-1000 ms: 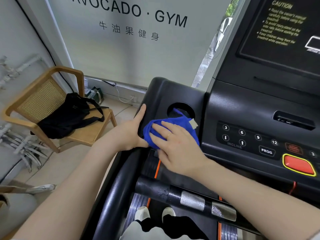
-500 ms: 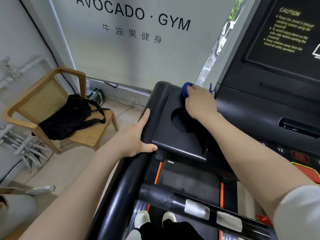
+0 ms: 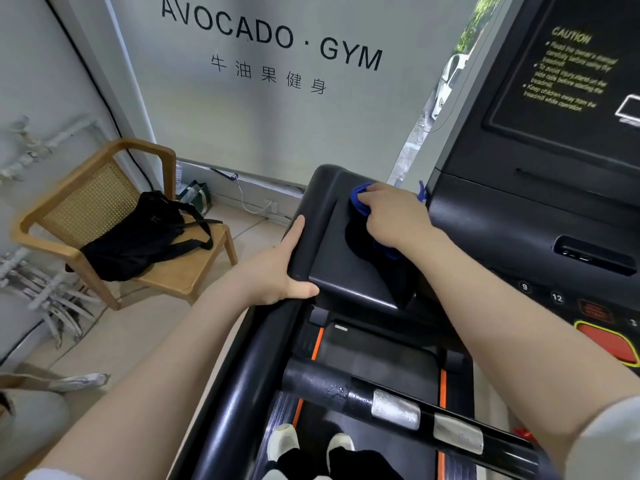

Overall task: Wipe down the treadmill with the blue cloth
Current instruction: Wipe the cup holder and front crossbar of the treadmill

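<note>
The black treadmill [image 3: 346,271] fills the right half of the view, with its left console tray and round cup holder [image 3: 356,242] in the middle. My right hand [image 3: 394,216] presses the blue cloth [image 3: 360,199] onto the tray's far edge, just above the cup holder; most of the cloth is hidden under the hand, with a bit showing below the wrist. My left hand [image 3: 277,271] grips the tray's left front corner, thumb on its front edge.
A wooden chair [image 3: 104,188] with a black bag [image 3: 138,233] stands to the left on the floor. The console's keypad and red stop button [image 3: 606,341] lie at the right. A handlebar with metal sensor plates [image 3: 394,408] crosses below my arms.
My right hand carried the cloth from the tray's near side, in front of the cup holder, up to its far edge. The left hand has kept its grip on the tray's corner.
</note>
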The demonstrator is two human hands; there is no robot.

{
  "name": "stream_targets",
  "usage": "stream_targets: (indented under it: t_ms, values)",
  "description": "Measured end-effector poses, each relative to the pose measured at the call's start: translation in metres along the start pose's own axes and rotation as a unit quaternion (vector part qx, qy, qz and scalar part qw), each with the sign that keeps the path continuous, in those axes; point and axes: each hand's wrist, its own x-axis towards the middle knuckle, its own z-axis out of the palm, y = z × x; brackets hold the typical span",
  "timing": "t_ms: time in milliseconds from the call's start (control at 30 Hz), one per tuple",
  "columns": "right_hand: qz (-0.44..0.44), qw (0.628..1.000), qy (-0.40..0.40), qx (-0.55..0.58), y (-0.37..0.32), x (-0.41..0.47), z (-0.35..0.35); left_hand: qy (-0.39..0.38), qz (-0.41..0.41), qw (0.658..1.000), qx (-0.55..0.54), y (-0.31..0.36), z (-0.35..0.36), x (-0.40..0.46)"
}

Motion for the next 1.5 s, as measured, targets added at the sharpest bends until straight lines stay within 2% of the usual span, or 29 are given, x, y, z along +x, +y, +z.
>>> stream_targets:
  t_ms: [67,200,300,367,433,500,567,633,700,767,833,867,900,967,1033,1100,1200,1300,1367,1500]
  values:
    - [-0.004,1.0,-0.02,0.011,-0.023,-0.005,0.0,0.003,0.001,1.0,-0.013,0.0,0.0,-0.001]
    - [-0.074,0.993,-0.007,0.096,-0.053,-0.043,0.018,0.018,0.007,1.0,-0.021,0.002,0.001,-0.005]
    - [-0.148,0.989,-0.002,0.014,-0.044,-0.071,0.024,0.038,-0.001,0.999,-0.008,0.003,0.004,-0.006]
    - [-0.249,0.968,0.029,-0.023,-0.022,-0.088,0.026,0.051,-0.003,0.999,-0.018,0.004,0.005,-0.005]
    - [-0.309,0.948,0.057,-0.043,0.004,-0.102,0.026,0.055,-0.015,0.998,-0.031,0.004,0.005,-0.007]
    - [-0.282,0.952,0.091,-0.072,0.021,-0.11,0.025,0.079,-0.032,0.996,0.002,0.008,0.006,-0.012]
    - [-0.185,0.974,0.098,-0.088,0.011,-0.115,0.019,0.143,-0.061,0.983,0.093,0.013,0.01,-0.021]
    - [-0.098,0.985,0.076,-0.118,-0.009,-0.115,0.021,0.215,-0.098,0.955,0.179,0.022,0.017,-0.036]
    - [-0.113,0.981,0.083,-0.136,-0.028,-0.116,0.027,0.266,-0.092,0.943,0.177,0.03,0.026,-0.05]
    - [-0.209,0.969,0.086,-0.097,-0.035,-0.114,0.033,0.293,-0.072,0.945,0.124,0.036,0.031,-0.066]
    - [-0.314,0.947,0.035,-0.048,-0.032,-0.117,0.03,0.301,-0.056,0.947,0.097,0.033,0.04,-0.082]
    - [-0.333,0.943,0.017,0.011,-0.026,-0.12,0.028,0.298,-0.051,0.949,0.09,0.03,0.047,-0.09]
    - [-0.318,0.944,0.011,0.084,-0.02,-0.125,0.023,0.291,-0.048,0.952,0.082,0.024,0.055,-0.098]
    - [-0.229,0.947,0.029,0.224,-0.007,-0.138,0.009,0.275,-0.063,0.957,0.071,0.01,0.07,-0.114]
    - [-0.169,0.943,0.048,0.282,0.0,-0.156,-0.002,0.281,-0.094,0.953,0.07,-0.002,0.083,-0.128]
    - [-0.174,0.954,0.013,0.244,-0.01,-0.177,-0.003,0.29,-0.131,0.944,0.084,-0.008,0.093,-0.137]
    - [-0.207,0.97,-0.071,0.11,-0.046,-0.201,0.028,0.293,-0.156,0.938,0.103,-0.009,0.103,-0.143]
    - [-0.202,0.978,-0.054,0.017,-0.076,-0.204,0.06,0.306,-0.162,0.931,0.114,-0.011,0.107,-0.143]
    - [-0.191,0.981,-0.032,0.022,-0.082,-0.202,0.064,0.309,-0.168,0.928,0.122,-0.01,0.107,-0.142]
    - [-0.234,0.972,-0.003,0.025,-0.057,-0.203,0.06,0.316,-0.178,0.924,0.123,-0.007,0.108,-0.142]
